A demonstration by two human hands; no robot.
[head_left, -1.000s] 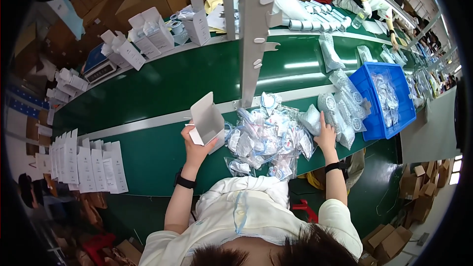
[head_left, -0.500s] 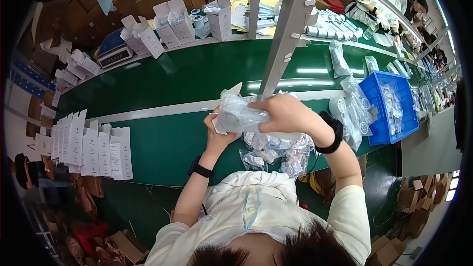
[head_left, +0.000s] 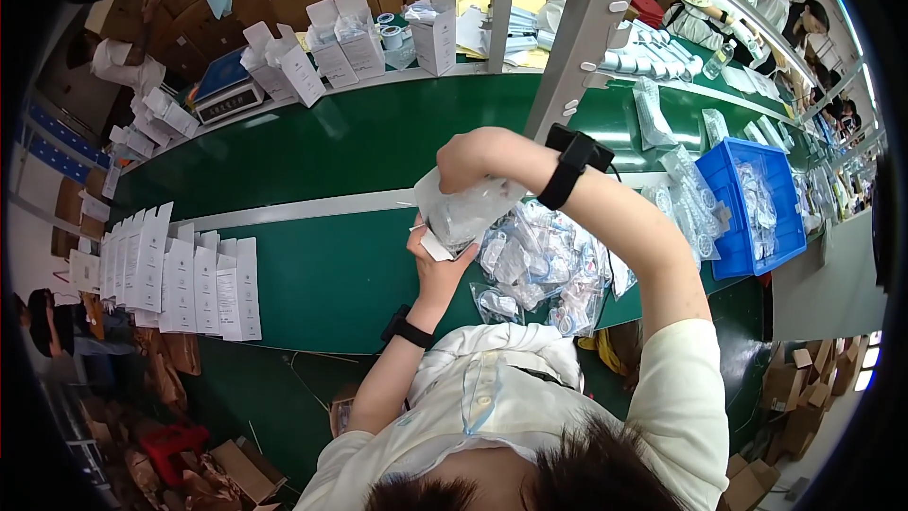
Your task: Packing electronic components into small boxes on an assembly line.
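Directly between left hand and right hand: bubble-wrapped bundle.

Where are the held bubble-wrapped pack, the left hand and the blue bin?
Bubble-wrapped pack (head_left: 467, 212): head view, middle of its visible wrap.
Left hand (head_left: 439, 271): head view, middle of the hand.
Blue bin (head_left: 786, 197): head view, inner wall, right side.

Green workbench: white cartons standing in rows at left end. Loose pile of clear-bagged parts at centre. Bubble-wrapped packs right of pile, beside blue bin at right end. Pale rail along far edge.
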